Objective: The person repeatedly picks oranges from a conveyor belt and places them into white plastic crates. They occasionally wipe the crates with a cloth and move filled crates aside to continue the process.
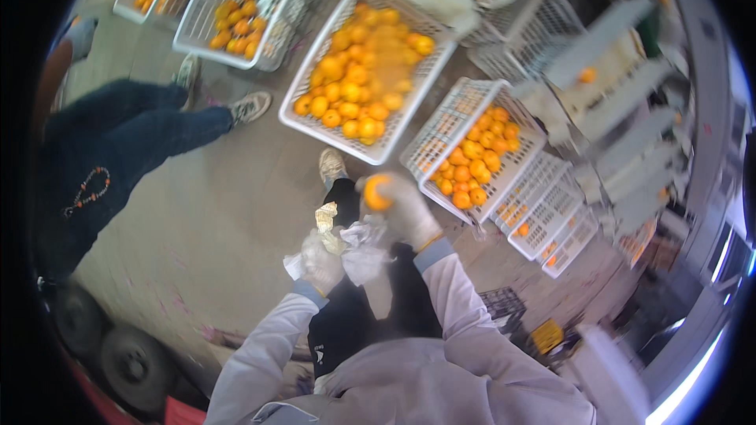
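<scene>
My right hand [403,208], in a whitish glove, is shut on an orange citrus fruit [377,192] above my lap. Lower and to its left, my left hand [322,265], gloved too, is closed on crumpled whitish plastic or paper [363,248] and a yellowish crumpled piece [326,217]. The crumpled material spreads between both hands. Just ahead stands a large white plastic crate [378,159] with many orange citrus fruits [348,91]. To its right, a tilted white crate [440,156] holds more of the same fruits [472,156]. The right hand and its fruit are slightly blurred.
More white crates [218,59] with fruit stand at the upper left and nested ones [552,221] at the right. A person in dark trousers [142,130] is at the left. Pale machinery [614,112] lines the upper right; wheels [133,366] show at the lower left.
</scene>
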`<state>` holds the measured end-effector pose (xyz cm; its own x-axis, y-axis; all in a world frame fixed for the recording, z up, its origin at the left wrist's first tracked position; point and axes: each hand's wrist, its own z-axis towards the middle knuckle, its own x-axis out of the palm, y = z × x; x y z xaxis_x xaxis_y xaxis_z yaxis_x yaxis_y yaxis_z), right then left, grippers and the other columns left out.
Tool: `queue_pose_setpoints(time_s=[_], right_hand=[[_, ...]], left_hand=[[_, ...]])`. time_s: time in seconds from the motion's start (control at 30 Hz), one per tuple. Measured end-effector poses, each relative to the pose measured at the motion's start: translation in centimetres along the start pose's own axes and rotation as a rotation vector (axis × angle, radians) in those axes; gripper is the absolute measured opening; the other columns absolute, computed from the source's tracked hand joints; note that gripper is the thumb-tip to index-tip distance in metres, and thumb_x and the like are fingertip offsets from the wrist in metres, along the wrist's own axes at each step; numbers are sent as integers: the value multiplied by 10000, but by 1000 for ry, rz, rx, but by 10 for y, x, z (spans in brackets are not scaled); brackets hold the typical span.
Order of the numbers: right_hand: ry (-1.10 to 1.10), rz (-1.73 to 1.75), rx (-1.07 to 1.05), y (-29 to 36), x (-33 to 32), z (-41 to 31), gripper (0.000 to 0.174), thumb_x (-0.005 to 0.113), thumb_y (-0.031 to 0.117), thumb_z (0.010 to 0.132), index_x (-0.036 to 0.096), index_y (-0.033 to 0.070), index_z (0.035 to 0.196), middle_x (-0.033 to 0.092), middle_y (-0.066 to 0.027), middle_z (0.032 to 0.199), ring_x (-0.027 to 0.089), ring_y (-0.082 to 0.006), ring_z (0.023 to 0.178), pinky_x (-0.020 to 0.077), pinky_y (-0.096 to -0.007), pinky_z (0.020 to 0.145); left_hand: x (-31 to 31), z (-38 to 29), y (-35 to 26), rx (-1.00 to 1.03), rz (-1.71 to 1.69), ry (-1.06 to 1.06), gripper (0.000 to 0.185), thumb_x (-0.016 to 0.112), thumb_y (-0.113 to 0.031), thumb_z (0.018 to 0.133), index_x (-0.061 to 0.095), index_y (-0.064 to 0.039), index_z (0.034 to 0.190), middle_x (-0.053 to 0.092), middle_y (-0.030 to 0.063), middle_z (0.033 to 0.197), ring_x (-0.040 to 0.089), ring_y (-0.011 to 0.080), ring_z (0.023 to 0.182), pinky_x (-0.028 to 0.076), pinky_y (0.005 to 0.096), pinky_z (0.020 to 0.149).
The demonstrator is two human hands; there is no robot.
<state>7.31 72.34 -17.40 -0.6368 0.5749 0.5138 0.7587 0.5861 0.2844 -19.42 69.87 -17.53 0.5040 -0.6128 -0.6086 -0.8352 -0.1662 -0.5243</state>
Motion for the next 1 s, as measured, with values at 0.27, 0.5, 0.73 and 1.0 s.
queue_pose_setpoints(time_s=[0.27, 0.5, 0.73, 1.0], right_hand=[[-405, -39, -203, -128, -96, -206, 371, 805, 353, 1002, 747, 40, 1194, 764, -91, 948, 713, -179, 646, 553, -333, 496], [-540, 416, -504, -214, -211, -370, 268, 790, 280, 974, 752, 34, 1072, 743, -96, 869, 697, -210, 595, 589, -359, 503], [-918, 873, -559, -370, -301, -534, 401, 782, 235, 1000, 718, 92, 1370, 758, -99, 1227, 727, -230, 1000, 608, -400, 875], [-1535, 1279, -776, -546, -346, -693, 358, 711, 415, 1081, 777, 72, 1003, 753, -55, 894, 720, -226, 792, 590, -423, 717]], left_hand=[[4, -84, -8, 562, 336, 516, 350, 597, -216, 1128, 652, -19, 1412, 729, 108, 1408, 716, 287, 1292, 602, 428, 1046], [3, -165, -93, 580, 923, 667, 343, 729, -162, 991, 780, -62, 1315, 820, 238, 1207, 783, 438, 1142, 614, 492, 934], [47, -188, -161, 570, 545, 938, 464, 763, -140, 1015, 698, 12, 1448, 796, 177, 1332, 744, 328, 1254, 554, 401, 1057], [95, -184, -229, 646, 325, 1063, 592, 738, -27, 995, 598, 32, 1567, 712, 139, 1497, 666, 252, 1378, 498, 361, 1167]])
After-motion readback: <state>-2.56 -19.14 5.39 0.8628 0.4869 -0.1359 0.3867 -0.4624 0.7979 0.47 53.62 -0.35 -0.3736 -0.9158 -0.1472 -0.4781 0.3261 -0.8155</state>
